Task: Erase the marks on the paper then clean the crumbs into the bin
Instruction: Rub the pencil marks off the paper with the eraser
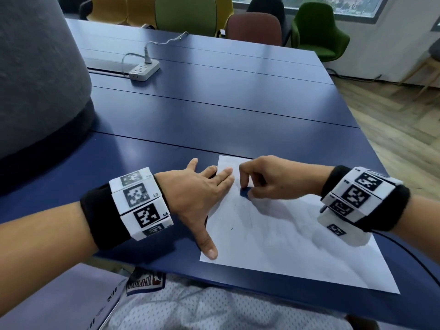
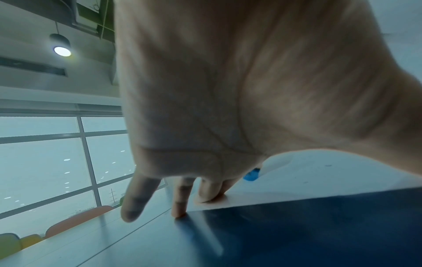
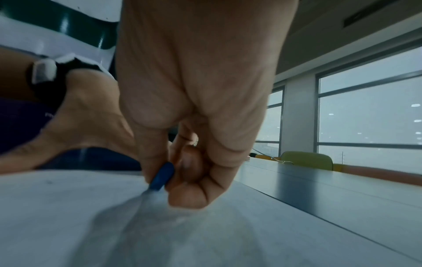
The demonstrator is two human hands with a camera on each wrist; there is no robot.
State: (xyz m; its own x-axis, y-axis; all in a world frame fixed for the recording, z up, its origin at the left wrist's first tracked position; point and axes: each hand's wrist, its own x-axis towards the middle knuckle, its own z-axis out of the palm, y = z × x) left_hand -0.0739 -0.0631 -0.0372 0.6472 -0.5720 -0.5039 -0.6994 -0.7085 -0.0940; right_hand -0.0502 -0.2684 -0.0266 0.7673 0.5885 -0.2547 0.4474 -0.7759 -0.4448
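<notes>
The paper [image 1: 285, 234] is one thin white sheet lying flat near the front edge of the blue bench [image 1: 214, 110]. It is very light and soft, so I judge it will slide or wrinkle easily when something rubs on it. It is better to press it flat close to the place of rubbing than to grip it.

The left hand [image 1: 197, 194] does this: it lies flat and spread, and its fingers [image 2: 209, 196] press on the left part of the sheet, with the thumb reaching down to the near left corner. The little finger is lifted off the bench.

The eraser [image 1: 245, 192] is small, blue and probably rubbery, so it should grip the paper well. It stands with its lower end on the upper left part of the sheet, just beside the left fingertips. The right hand [image 1: 269, 179] pinches it low between thumb and curled fingers, and such a low hold looks good for firm, short strokes.

A few small dark marks [image 1: 232, 228] are still on the sheet below the eraser. Crumbs, if there are any, are too small to tell, and I do not see a bin.

Farther on the bench lies a white power strip [image 1: 144, 72], well apart. Some chairs [image 1: 319, 32] stand behind the bench.
</notes>
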